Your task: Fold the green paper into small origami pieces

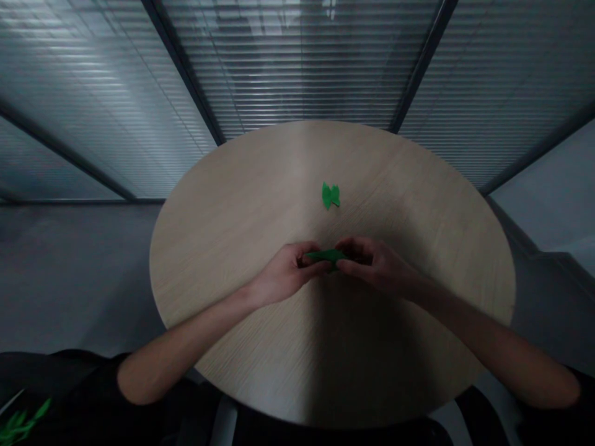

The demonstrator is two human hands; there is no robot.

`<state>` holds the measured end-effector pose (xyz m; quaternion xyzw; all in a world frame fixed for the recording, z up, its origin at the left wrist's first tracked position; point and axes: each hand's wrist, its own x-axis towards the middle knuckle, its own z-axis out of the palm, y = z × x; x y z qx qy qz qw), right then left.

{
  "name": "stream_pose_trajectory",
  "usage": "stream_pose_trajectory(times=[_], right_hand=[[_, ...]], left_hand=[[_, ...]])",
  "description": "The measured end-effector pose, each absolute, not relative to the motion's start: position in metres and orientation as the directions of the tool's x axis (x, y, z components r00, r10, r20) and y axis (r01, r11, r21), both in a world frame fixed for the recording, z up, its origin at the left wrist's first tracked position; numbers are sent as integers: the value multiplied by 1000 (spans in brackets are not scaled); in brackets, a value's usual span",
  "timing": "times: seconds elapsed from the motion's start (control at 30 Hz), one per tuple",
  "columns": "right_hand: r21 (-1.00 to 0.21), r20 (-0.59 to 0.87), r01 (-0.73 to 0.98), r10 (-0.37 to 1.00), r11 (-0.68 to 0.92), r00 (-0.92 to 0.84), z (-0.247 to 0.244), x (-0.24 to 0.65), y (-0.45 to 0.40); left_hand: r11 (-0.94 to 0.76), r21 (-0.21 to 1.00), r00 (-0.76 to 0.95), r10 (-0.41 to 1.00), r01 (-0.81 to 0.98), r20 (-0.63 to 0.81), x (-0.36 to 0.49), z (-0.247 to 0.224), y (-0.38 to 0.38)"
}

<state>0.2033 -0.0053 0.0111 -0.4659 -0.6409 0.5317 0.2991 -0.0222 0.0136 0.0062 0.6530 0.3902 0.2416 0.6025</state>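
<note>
Near the middle of the round wooden table (223, 248), a thin green piece (325, 254) is held between both hands. My left hand (290, 269) pinches its left end, thumb below and fingers behind. The right end is gripped by my right hand (372, 263), its fingers curled and its thumb on the near side. Farther back on the tabletop lies a green butterfly-like shape (330, 196) with two pointed lobes, touched by neither hand. What the held piece is exactly is too dark to tell.
Behind the table stand glass panels with blinds (302, 68) and dark frames. Dark chair parts (227, 421) show at the near edge. Something green and thin-leaved (23, 424) is at the lower left corner. A shadow falls across the near tabletop.
</note>
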Motion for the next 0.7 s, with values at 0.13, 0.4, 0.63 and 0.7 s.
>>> stream_pose_trajectory(times=[0.13, 0.4, 0.63, 0.7], right_hand=[[-953, -159, 301, 906, -37, -392, 15, 204, -7], [-959, -220, 255, 897, -126, -384, 15, 204, -8], [-858, 57, 459, 931, 231, -361, 10, 204, -8], [-727, 187, 548, 887, 413, -421, 7, 204, -7]], left_hand=[[85, 979, 578, 797, 185, -178, -21, 6, 14], [109, 980, 598, 779, 169, -190, -19, 13, 11], [-373, 849, 561, 820, 376, 112, -23, 10, 10], [-553, 720, 604, 762, 419, 234, -25, 8, 11]])
